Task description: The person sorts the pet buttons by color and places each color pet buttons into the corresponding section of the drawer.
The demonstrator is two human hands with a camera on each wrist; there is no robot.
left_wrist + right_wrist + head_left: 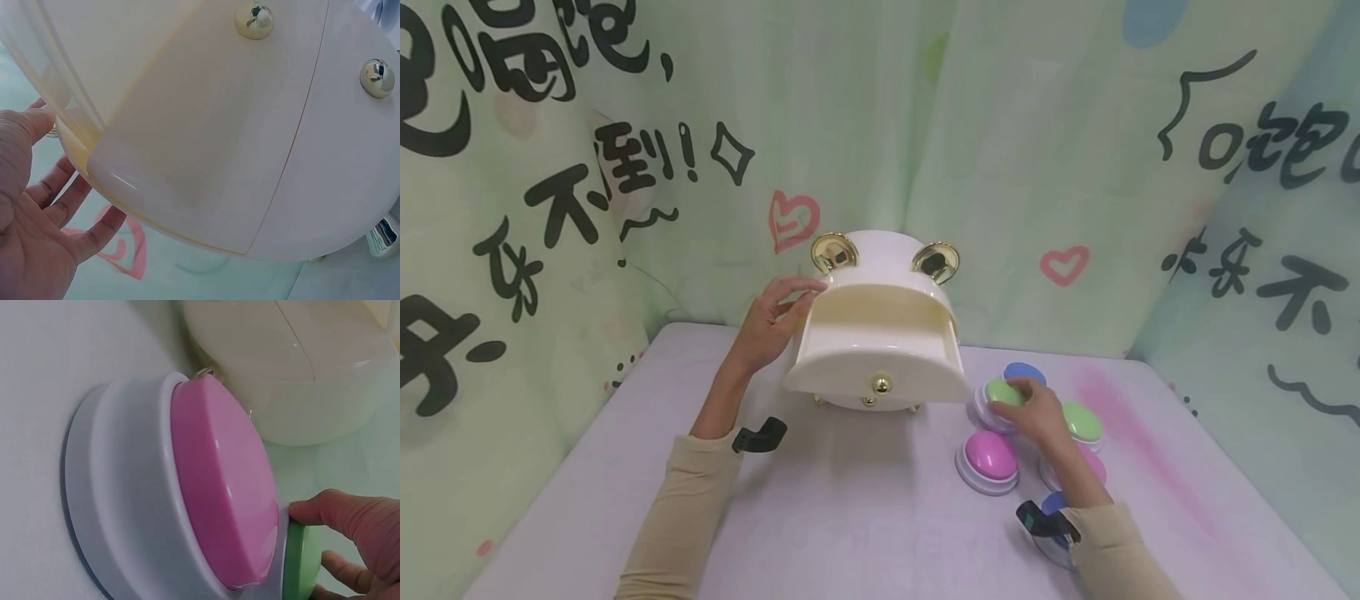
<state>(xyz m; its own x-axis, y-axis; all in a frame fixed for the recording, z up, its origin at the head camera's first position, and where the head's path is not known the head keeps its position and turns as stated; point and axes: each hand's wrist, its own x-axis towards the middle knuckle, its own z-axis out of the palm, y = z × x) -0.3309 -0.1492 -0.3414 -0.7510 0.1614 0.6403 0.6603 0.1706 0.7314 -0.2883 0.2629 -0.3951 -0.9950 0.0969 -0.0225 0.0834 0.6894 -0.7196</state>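
A white rounded cabinet [880,258] with two gold bell-like ears stands at the back of the table, its top drawer [880,362] pulled out. My left hand [771,323] rests against the cabinet's left side, fingers spread and fingertips at the curved edge in the left wrist view. Over on the right, my right hand [1037,412] holds a green-topped push button [1002,392] on a white base, thumb on one side of the dome and fingers on the other. Close by, a pink push button [222,487] fills much of the right wrist view.
A blue button [1025,372] sits behind the held one. Another green button [1082,421], a second pink one [1092,464] and a second blue one [1054,503] stand around the right forearm. A printed curtain [1000,167] hangs behind the table.
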